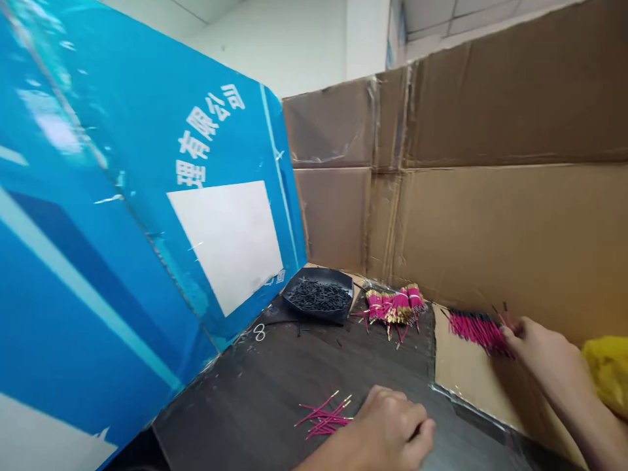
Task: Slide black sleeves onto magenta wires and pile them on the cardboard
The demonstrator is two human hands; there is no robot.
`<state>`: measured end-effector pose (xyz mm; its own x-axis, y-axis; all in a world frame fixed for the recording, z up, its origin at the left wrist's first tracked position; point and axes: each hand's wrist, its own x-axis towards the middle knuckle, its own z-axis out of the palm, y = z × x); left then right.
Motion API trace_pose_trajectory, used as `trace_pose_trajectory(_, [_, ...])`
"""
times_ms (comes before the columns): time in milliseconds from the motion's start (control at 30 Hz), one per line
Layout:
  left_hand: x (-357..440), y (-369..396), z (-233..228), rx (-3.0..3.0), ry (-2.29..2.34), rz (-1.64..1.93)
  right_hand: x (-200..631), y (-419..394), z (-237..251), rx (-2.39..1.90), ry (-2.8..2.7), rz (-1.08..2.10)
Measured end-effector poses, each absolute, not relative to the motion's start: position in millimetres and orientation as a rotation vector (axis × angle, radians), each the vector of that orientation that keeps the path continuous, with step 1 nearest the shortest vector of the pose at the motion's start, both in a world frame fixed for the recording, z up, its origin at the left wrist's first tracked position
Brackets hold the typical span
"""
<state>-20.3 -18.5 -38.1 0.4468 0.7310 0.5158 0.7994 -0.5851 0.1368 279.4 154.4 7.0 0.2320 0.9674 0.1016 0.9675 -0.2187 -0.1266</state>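
My right hand (542,350) is closed in a pinch at the right, holding what look like short pink wires (501,316) with black tips. It is beside a row of pink wires with black ends (473,332), lying side by side on a cardboard sheet (464,379). My left hand (390,425) rests on the dark tabletop with its fingers curled. Whatever it holds, if anything, is hidden. Just left of it lies a loose pile of pink wires (328,418) with gold-coloured ends, partly covered by the hand.
A black tray (346,317) of small black tube pieces (318,296) stands at the back corner. Banded bundles of pink wires (395,304) lie right of it. Blue (147,275) and brown cardboard walls (490,222) enclose the dark tabletop (275,386). Something yellow (611,369) is at the right edge.
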Motion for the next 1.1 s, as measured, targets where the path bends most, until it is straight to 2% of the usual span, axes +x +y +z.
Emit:
trace_pose_trajectory(133, [-32.5,-27.4,-18.0,-2.556,-1.347,-0.926,264.3,141.5,25.7,-2.334,-1.845,0.054])
trace_pose_trajectory(300, [-37.6,-16.0,-1.3,-2.557,-1.431,-0.956,262.5,144.2,25.8,-2.345,-1.784,0.09])
trace_pose_trajectory(733, [-39.6,-11.3,-2.1,-2.548,-1.573,-0.893,253.7,140.3,25.1,-2.29,-1.751,0.073])
trace_pose_trajectory(1100, [-70.2,8.8,22.9,-2.337,-1.983,-0.902,240.3,142.5,22.5,-2.107,-1.801,0.133])
